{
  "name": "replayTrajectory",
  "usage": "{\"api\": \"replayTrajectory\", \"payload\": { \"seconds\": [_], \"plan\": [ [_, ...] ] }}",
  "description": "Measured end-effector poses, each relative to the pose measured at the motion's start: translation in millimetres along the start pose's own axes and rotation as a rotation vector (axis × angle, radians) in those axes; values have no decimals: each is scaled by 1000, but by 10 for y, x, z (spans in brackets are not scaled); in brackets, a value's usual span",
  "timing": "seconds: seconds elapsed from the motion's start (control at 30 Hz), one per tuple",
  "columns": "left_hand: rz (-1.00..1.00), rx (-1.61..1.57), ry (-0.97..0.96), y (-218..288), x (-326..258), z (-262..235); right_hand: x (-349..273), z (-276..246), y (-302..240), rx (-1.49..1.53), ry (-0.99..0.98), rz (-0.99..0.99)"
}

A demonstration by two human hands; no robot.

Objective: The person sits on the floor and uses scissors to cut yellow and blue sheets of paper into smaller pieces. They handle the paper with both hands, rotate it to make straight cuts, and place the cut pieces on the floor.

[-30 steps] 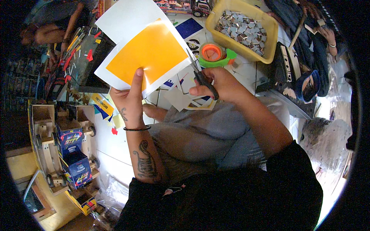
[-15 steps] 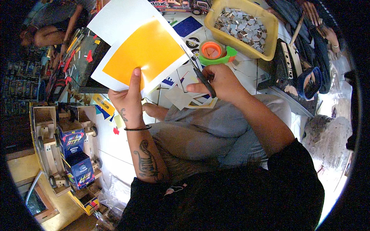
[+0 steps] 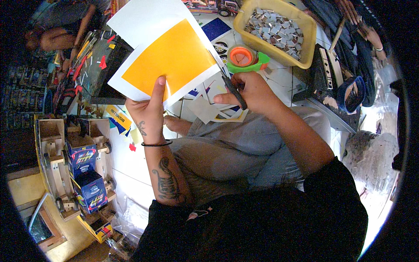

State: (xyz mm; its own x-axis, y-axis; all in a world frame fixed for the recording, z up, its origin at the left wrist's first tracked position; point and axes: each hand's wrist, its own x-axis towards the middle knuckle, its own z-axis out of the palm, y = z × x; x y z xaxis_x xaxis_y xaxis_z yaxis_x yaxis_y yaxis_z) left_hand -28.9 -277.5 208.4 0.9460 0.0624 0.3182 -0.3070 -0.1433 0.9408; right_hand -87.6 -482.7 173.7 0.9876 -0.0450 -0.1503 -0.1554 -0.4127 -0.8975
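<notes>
My left hand [image 3: 150,98] pinches the lower edge of a white sheet with a large yellow-orange panel [image 3: 168,54], thumb on top. Behind it a plain white part of sheet [image 3: 142,22] sticks out at the upper left; whether it is a separate piece I cannot tell. In my right hand [image 3: 253,91] is a pair of black-handled scissors [image 3: 234,91], fingers closed around the handles. The blades meet the right edge of the yellow sheet, partly hidden by it. White and coloured paper scraps [image 3: 203,109] lie on the floor below.
An orange and green tape dispenser [image 3: 244,59] sits beyond my right hand, near a yellow basin [image 3: 312,48] of small pale pieces. Wooden toy trucks [image 3: 89,192] stand at the left. A dark block [image 3: 98,85] bears scraps. Other people sit at the upper left and upper right.
The sheet, both hands and the scissors have shifted slightly to the right. The blades stay at the sheet's right edge.
</notes>
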Motion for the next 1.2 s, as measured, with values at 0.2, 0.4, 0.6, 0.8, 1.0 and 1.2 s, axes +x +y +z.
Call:
{"api": "replayTrajectory", "payload": {
  "seconds": [0.2,0.4,0.6,0.8,1.0,1.2],
  "plan": [
    [-14,-41,2,10,5,17,-5,9,-28,0,-11,63],
    [-30,-20,9,23,1,9,-12,-1,-38,-33,0,47],
    [-47,-21,-23,19,-11,5,6,10,2,-9,4,26],
    [-28,-44,-35,17,-9,8,0,11,-25,11,-16,40],
    [-27,-45,-32,19,-9,11,-7,-15,-59,-71,-21,68],
    [-67,-44,-60,21,-19,11,-7,10,-34,-8,17,60]
  ]
}}
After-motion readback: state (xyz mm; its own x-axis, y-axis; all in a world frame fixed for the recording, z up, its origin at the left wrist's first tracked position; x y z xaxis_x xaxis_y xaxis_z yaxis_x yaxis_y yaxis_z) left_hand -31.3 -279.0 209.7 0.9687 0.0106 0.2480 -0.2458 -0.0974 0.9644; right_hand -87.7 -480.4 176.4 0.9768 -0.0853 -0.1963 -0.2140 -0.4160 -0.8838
